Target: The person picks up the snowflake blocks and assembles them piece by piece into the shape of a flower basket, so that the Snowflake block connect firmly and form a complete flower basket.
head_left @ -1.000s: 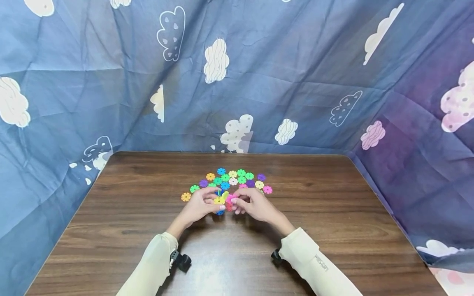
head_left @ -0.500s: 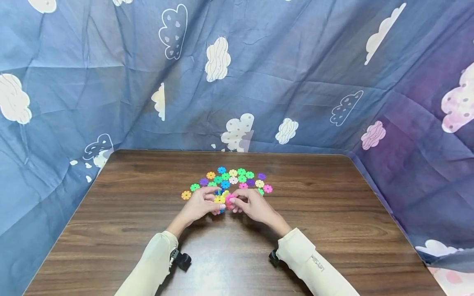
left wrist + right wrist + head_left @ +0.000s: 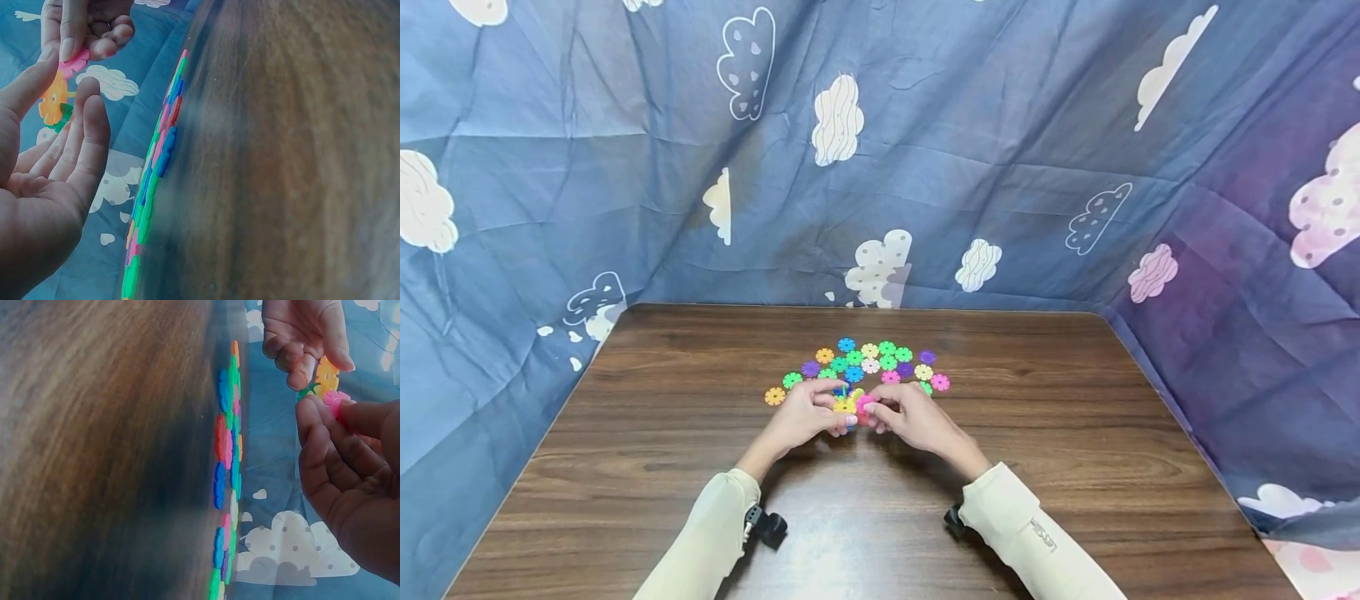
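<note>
Both hands are close together above the near side of a group of slotted plastic flower discs. My left hand [image 3: 802, 412] holds a small joined cluster between thumb and fingers, with a yellow-orange flower disc [image 3: 327, 378] facing outward and a green disc [image 3: 62, 115] beside it. Between its thumb and index finger my right hand [image 3: 917, 417] pinches a pink flower disc [image 3: 337, 402]. The pink disc meets the cluster's edge; whether the slots interlock is hidden by fingers.
Several loose discs lie flat on the wooden table [image 3: 1037, 467], among them an orange disc [image 3: 775, 397] at left, a blue disc [image 3: 846, 344] at the back and a pink disc [image 3: 941, 382] at right. A blue cloud-print cloth [image 3: 790, 208] hangs behind the table.
My right hand has shifted slightly left, bringing the pink disc closer against the yellow-orange one. The left hand has stayed nearly still, and the loose discs lie as before.
</note>
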Action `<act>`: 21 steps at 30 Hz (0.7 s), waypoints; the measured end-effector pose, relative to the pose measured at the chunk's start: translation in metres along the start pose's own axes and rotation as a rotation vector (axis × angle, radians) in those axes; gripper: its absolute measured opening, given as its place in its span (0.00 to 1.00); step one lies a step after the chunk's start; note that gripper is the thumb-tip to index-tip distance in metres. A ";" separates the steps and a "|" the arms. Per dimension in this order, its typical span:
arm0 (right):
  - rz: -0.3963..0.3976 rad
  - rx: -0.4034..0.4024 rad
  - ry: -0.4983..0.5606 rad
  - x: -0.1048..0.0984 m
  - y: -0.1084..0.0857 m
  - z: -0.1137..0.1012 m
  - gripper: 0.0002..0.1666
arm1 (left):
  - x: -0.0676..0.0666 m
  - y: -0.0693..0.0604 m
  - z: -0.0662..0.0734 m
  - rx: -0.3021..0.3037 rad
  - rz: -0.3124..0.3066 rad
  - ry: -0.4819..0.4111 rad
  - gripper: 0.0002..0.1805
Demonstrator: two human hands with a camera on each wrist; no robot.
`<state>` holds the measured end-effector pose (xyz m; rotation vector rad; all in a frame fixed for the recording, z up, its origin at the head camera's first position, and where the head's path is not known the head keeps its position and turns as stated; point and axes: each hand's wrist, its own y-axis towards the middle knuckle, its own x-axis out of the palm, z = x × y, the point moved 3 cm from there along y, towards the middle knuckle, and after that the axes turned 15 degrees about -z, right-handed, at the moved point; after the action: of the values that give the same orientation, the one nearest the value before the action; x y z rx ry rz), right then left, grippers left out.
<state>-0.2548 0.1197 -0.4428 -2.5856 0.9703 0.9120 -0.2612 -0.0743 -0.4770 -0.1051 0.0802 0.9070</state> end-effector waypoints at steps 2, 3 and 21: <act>-0.005 -0.014 -0.008 0.000 0.000 -0.001 0.11 | 0.000 0.000 0.000 -0.005 0.005 -0.011 0.36; -0.005 -0.018 -0.010 0.000 0.000 -0.001 0.11 | -0.001 0.000 0.000 -0.010 0.007 -0.014 0.36; 0.015 0.019 -0.167 0.004 0.001 -0.004 0.13 | 0.002 0.003 0.001 0.008 -0.052 0.062 0.38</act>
<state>-0.2511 0.1153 -0.4426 -2.4432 0.9480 1.0965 -0.2624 -0.0703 -0.4761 -0.1268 0.1381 0.8518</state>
